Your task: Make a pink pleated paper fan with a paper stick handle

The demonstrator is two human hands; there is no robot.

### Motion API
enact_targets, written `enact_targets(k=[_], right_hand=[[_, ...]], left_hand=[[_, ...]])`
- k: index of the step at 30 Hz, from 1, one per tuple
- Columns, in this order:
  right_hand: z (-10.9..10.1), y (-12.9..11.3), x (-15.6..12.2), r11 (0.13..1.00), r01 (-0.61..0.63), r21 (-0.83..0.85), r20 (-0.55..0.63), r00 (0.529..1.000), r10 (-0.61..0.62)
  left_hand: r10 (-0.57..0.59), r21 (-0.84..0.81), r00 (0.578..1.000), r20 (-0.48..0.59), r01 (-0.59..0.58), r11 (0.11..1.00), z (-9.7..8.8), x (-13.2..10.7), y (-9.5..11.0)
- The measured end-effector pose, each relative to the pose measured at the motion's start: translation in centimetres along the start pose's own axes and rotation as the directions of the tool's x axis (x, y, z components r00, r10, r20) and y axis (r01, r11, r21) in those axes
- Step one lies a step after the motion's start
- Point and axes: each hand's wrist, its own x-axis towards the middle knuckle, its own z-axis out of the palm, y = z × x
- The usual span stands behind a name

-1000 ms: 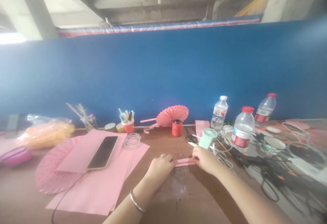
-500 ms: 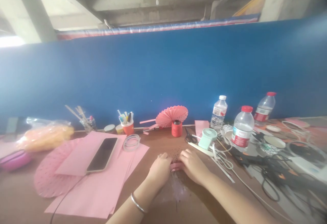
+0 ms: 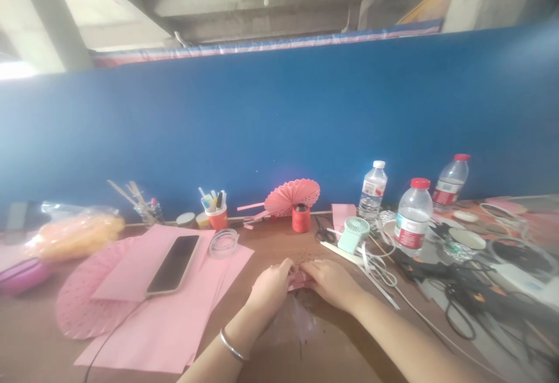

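A small folded strip of pink paper (image 3: 299,282) is pinched between both hands, low over the brown table (image 3: 279,348). My left hand (image 3: 271,284) has closed fingers on the strip's left end. On the other end, my right hand (image 3: 334,281) is closed too, its fingers bent over the paper and hiding part of it. Beyond the hands stands a red spool-like can (image 3: 301,219) with a dark top. Behind that rests a pleated pink paper fan (image 3: 293,197).
Pink paper sheets (image 3: 174,336) with a phone (image 3: 173,263) on top lie at left. To the right are a mint handheld fan (image 3: 353,234), scissors (image 3: 324,230), a red-capped bottle (image 3: 413,217) and tangled cables (image 3: 463,307). A pen cup (image 3: 217,218) stands at the back.
My hands have drawn closer together over the pink strip. The right hand's fingers have shifted left, covering more of the paper. The view has shifted slightly.
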Motion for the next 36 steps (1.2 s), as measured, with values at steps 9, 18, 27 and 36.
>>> enact_targets(k=[9, 18, 27, 36], right_hand=[[-0.3, -0.1, 0.0, 0.997, -0.014, -0.079, 0.09, 0.996, 0.022], [-0.6, 0.4, 0.0, 0.976, 0.052, -0.21, 0.128, 0.991, -0.025], [-0.6, 0.9, -0.1, 0.954, 0.108, -0.281, 0.164, 0.984, -0.063], [-0.6, 0.9, 0.0, 0.947, 0.169, -0.273, 0.092, 0.984, -0.15]], left_hand=[[0.168, 0.187, 0.984, 0.062, -0.177, 0.966, -1.3, -0.8, 0.5], [0.22, 0.258, 0.97, 0.102, -0.239, 0.936, -1.1, -0.6, 0.6], [0.197, 0.255, 0.971, 0.132, -0.225, 0.94, -1.1, -0.7, 0.9], [0.174, 0.265, 0.978, 0.113, -0.199, 0.944, -0.8, -0.6, 1.0]])
